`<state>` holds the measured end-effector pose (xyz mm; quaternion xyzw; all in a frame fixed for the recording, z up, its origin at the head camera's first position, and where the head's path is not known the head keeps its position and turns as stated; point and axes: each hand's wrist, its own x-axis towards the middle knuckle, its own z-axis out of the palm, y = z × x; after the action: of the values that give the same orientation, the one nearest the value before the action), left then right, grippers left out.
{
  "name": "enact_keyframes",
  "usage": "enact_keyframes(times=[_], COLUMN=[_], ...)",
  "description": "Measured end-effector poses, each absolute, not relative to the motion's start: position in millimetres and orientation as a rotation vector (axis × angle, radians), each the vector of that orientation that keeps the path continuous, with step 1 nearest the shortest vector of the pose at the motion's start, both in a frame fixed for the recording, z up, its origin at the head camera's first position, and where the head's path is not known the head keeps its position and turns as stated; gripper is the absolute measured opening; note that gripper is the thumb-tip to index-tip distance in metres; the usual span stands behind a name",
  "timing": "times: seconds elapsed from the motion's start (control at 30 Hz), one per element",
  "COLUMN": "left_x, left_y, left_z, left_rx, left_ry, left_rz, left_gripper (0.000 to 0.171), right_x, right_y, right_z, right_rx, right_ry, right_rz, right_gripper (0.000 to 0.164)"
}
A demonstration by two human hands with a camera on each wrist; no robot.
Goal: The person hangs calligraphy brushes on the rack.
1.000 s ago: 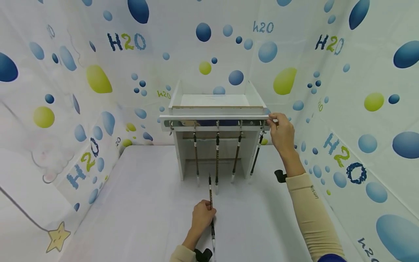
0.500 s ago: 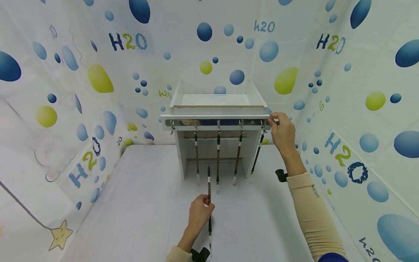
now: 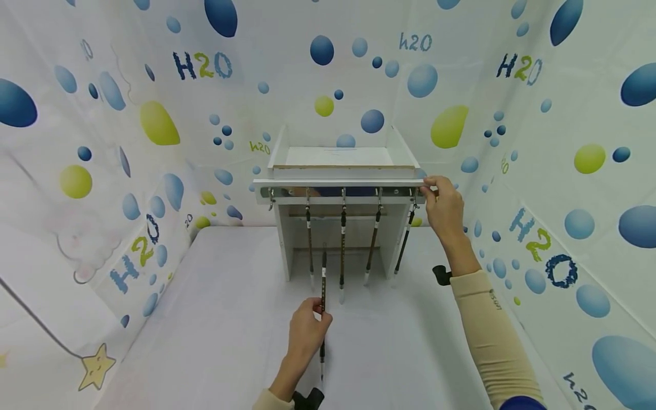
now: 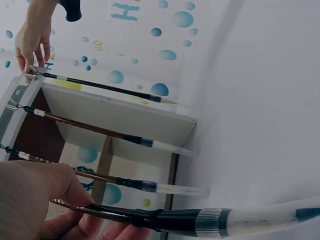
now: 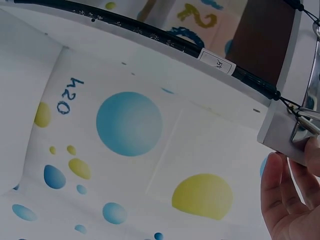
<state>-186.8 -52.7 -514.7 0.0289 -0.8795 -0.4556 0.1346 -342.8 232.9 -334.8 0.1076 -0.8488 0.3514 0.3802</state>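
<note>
My left hand (image 3: pixel 306 330) pinches a calligraphy brush (image 3: pixel 324 285) by its shaft, in front of the rack. The brush stands roughly upright in the head view, capped tip down; the left wrist view shows its clear cap (image 4: pixel 265 220) over the bristles. At the rack's right end my right hand (image 3: pixel 445 208) grips the end of the hook rail (image 3: pixel 289 192), fingers and thumb around its corner. Several calligraphy brushes (image 3: pixel 342 245) hang by loops from the rail's hooks. The leftmost hook (image 3: pixel 271 200) carries no brush. Close to my right fingers hangs the rightmost brush (image 5: pixel 165 37).
A white shelf unit (image 3: pixel 283 250) with an open tray top (image 3: pixel 343 168) backs the rail, its side panels standing on the white table (image 3: pixel 220 319). Printed curtains (image 3: pixel 359 74) enclose the back and both sides.
My left hand has lifted the brush and moved it forward and slightly left, closer to the rack. The right hand stays at the rail's end.
</note>
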Motion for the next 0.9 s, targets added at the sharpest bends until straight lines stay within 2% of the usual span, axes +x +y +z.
enact_keyframes(times=[0.9], left_x=[-191.5], left_y=[-92.8], left_z=[-467.0], left_rx=[0.147], left_ry=[-2.337], left_rz=[-1.257], left_gripper=[0.031], right_x=[-341.9], right_y=[232.4], right_z=[-335.5], right_rx=[0.283], right_ry=[-2.153], right_rz=[0.903], right_gripper=[0.023])
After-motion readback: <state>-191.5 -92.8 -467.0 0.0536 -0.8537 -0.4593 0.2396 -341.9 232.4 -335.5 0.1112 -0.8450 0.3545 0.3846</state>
